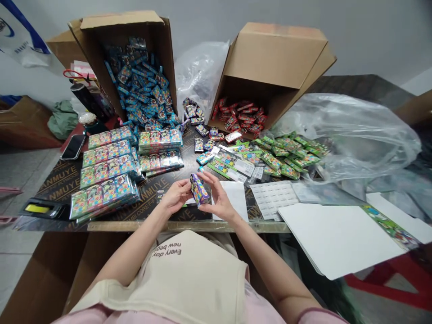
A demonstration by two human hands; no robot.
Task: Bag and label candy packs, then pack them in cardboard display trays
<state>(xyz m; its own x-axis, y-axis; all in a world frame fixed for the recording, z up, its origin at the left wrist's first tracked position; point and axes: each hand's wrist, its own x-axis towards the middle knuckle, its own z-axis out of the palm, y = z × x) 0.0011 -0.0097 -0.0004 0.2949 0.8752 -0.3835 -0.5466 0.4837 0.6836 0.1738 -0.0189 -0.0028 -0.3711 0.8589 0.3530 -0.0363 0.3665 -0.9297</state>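
Above the table's front edge, my left hand (177, 196) pinches a short stack of small printed packets (199, 189), purple on the face toward me. My right hand (220, 198) curves around the other side, its thumb at the lower end and fingers at the upper end, where a bit of blue shows. The exact number of packets in the stack is hidden. Under my hands lies a white sheet (232, 198). Just beyond are flat green printed sleeves (229, 164) and several loose purple packets (199, 145).
At the back left a carton (171, 67) holds blue packets (145, 90); another carton (266, 58) holds red packets (241, 117). Green packets (286, 153) lie at right beside clear plastic (357, 135). Wrapped sets (104, 193), a phone (73, 147) and white boards (340, 238) flank my hands.
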